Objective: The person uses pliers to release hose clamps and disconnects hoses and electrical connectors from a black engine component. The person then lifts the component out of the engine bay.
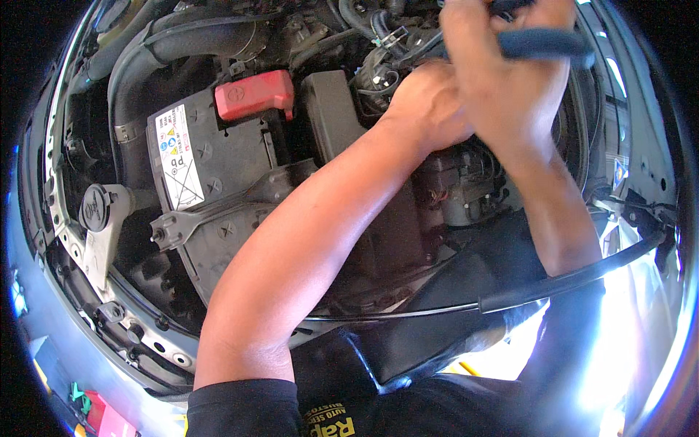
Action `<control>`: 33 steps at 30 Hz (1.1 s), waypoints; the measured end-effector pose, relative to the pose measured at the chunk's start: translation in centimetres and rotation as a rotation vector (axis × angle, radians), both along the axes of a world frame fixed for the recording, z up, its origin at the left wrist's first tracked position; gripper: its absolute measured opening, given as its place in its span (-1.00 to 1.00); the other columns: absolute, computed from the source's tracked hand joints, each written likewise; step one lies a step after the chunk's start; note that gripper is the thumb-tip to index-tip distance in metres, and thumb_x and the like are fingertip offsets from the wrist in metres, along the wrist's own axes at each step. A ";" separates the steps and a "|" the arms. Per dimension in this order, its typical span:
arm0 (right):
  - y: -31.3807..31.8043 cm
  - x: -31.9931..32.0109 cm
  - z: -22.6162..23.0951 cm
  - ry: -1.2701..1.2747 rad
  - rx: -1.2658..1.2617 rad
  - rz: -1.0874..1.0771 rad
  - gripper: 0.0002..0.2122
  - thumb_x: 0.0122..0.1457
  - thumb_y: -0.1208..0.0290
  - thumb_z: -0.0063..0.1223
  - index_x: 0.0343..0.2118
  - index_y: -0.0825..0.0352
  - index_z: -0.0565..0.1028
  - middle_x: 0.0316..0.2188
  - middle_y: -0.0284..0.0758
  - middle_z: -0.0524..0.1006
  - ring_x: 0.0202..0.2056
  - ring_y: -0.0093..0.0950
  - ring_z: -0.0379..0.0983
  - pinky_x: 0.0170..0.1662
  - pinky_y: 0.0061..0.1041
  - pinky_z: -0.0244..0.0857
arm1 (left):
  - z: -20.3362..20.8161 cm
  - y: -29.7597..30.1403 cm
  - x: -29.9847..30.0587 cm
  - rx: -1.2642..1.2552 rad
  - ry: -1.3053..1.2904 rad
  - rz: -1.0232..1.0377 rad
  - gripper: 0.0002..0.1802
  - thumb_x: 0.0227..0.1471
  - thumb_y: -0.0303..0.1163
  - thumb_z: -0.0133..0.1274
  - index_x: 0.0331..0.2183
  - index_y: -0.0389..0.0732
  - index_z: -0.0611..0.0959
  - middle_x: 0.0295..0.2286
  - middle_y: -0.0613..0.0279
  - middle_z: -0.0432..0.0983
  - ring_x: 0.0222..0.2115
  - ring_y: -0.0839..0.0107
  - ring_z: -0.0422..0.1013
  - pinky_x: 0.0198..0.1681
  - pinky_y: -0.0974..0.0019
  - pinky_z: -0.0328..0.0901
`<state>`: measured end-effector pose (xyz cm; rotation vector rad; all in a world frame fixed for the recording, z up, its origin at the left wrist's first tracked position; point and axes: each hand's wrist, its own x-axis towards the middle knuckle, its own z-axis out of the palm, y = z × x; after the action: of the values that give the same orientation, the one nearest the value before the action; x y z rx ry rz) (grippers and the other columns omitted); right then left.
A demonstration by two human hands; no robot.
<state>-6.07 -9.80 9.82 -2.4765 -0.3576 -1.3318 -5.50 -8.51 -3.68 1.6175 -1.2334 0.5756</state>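
Looks mid-job: near the engine bay's (170, 354) far right corner, the right hand (502, 95) curls its fingers around a dark handle (546, 44) — the left hand's (435, 102) are hidden, can't tell; battery cover (255, 95) on.

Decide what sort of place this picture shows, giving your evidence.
Probably a vehicle repair workshop: an open engine bay, a black battery with a red terminal cover, and a dark-handled tool in the person's right hand.
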 end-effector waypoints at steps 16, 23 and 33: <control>-0.9 -0.2 0.3 0.266 0.333 0.089 -0.86 0.13 0.50 0.03 -0.28 0.25 0.32 -0.43 -0.42 0.27 -0.41 -0.63 0.22 -0.36 -0.55 0.30 | -0.5 -0.6 -0.1 0.032 0.009 -0.001 -0.84 0.03 -0.31 0.03 -0.38 -0.12 0.65 -0.41 0.21 0.56 -0.34 0.26 0.54 -0.18 0.22 0.39; -2.2 1.5 0.8 0.353 0.417 0.060 -0.84 0.16 0.45 0.08 -0.26 0.23 0.33 -0.41 -0.46 0.32 -0.38 -0.65 0.31 -0.35 -0.49 0.42 | 0.1 -0.2 -0.2 0.059 -0.088 0.085 -0.83 0.05 -0.31 0.02 -0.34 -0.12 0.65 -0.37 0.20 0.57 -0.28 0.24 0.54 -0.13 0.19 0.40; -4.0 4.0 0.4 0.438 0.858 0.006 -0.89 0.19 0.48 0.02 -0.25 0.22 0.36 -0.41 -0.42 0.34 -0.41 -0.62 0.34 -0.36 -0.40 0.50 | 1.0 0.3 0.1 0.096 -0.092 0.070 -0.82 0.06 -0.32 0.00 -0.33 -0.17 0.63 -0.31 0.16 0.56 -0.26 0.23 0.55 -0.12 0.19 0.41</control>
<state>-2.09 -13.77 10.19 -1.9169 0.2659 -0.6734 -5.43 -8.25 -2.73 1.7364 -1.2926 0.6494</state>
